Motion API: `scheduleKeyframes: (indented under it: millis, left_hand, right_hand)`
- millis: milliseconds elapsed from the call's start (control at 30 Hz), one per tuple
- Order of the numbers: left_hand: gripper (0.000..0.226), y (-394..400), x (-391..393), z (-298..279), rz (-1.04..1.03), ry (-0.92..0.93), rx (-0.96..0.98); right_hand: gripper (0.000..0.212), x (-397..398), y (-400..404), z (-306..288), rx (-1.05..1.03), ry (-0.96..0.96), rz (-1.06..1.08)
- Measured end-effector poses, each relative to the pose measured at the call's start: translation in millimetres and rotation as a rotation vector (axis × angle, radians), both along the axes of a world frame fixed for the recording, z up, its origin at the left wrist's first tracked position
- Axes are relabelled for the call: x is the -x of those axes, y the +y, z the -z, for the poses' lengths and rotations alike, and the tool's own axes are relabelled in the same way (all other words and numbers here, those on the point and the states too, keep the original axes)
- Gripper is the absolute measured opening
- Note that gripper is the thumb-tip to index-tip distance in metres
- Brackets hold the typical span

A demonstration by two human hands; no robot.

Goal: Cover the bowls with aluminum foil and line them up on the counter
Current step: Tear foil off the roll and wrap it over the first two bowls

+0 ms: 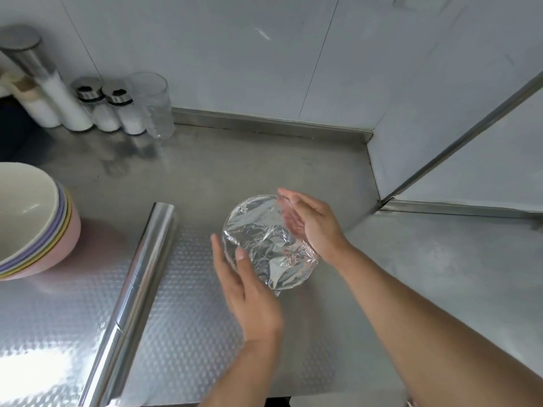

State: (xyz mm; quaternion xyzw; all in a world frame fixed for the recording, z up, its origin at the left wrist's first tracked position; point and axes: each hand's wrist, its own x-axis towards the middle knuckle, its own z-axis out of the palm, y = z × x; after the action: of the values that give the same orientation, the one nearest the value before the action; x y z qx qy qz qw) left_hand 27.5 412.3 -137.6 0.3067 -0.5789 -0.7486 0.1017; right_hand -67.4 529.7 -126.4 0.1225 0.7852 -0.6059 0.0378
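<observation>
A bowl wrapped in crinkled aluminum foil (264,242) stands in the middle of the steel counter (205,160). My left hand (246,286) lies with straight fingers against the bowl's near left side. My right hand (311,221) presses flat on its far right side. A roll of aluminum foil (138,292) lies lengthwise to the left, with embossed foil sheet (194,289) spread out from it under my left hand. A stack of several nested bowls (32,221), cream inside and pink at the bottom, sits at the left edge.
Shakers and jars of white powder (97,110) and a clear glass (157,104) stand along the back wall at the left. White wall panels close in the back and the right, forming a corner (373,136). The counter's front edge runs along the bottom.
</observation>
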Motion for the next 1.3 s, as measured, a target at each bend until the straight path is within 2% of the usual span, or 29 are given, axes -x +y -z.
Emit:
scheduleKeyframes:
  millis: [33, 133, 267, 433, 633, 700, 767, 867, 933, 967, 1067, 1300]
  left_hand:
    - [0.046, 1.7, 6.3, 2.5, -0.016, 0.001, -0.032]
    - [0.040, -8.8, 26.9, 5.9, -0.049, 0.004, -0.094]
    - [0.036, -28.0, 50.3, 2.4, 0.007, -0.013, -0.201]
    - [0.043, -33.1, 59.2, -3.6, 0.058, -0.034, -0.162]
    - [0.042, -24.0, 27.4, 13.8, -0.155, -0.040, -0.077]
    - [0.041, -19.3, 12.4, 13.3, -0.198, -0.068, -0.044]
    - [0.041, -12.6, 2.1, 10.3, -0.236, -0.077, -0.045]
    - [0.039, -3.6, 3.7, 10.5, -0.253, -0.105, -0.105]
    - [0.036, -3.2, 9.3, 12.9, -0.235, -0.135, -0.109]
    - [0.036, -4.4, 12.6, 11.7, -0.226, -0.135, -0.120]
    - [0.040, -14.3, 28.2, 7.9, -0.182, -0.118, -0.185]
    - [0.040, -34.1, 60.5, 16.9, -0.028, -0.138, -0.263]
  right_hand:
    - [0.033, 0.4, -1.9, 1.9, 0.055, -0.027, -0.014]
    - [0.029, -7.0, -13.8, 5.5, 0.220, -0.028, 0.131]
    - [0.026, -22.6, -24.7, 26.4, 0.248, 0.030, 0.376]
    - [0.028, -36.6, -49.9, 32.7, 0.357, 0.093, 0.686]
    - [0.028, -57.3, -61.9, 36.6, 0.295, 0.074, 0.838]
    - [0.022, -57.7, -54.3, 32.7, 0.168, 0.051, 0.817]
    - [0.022, -45.1, -38.6, 31.0, 0.014, 0.037, 0.699]
    - [0.027, -18.2, -18.7, 16.1, -0.162, 0.040, 0.308]
    - [0.031, -4.8, -12.5, 6.4, -0.105, 0.020, 0.037]
    - [0.032, -1.3, -11.4, 7.8, -0.050, -0.009, -0.023]
    - [0.031, -2.2, -14.5, 15.4, 0.112, -0.059, 0.052]
    - [0.028, -13.9, -27.3, 29.5, 0.156, 0.012, 0.298]
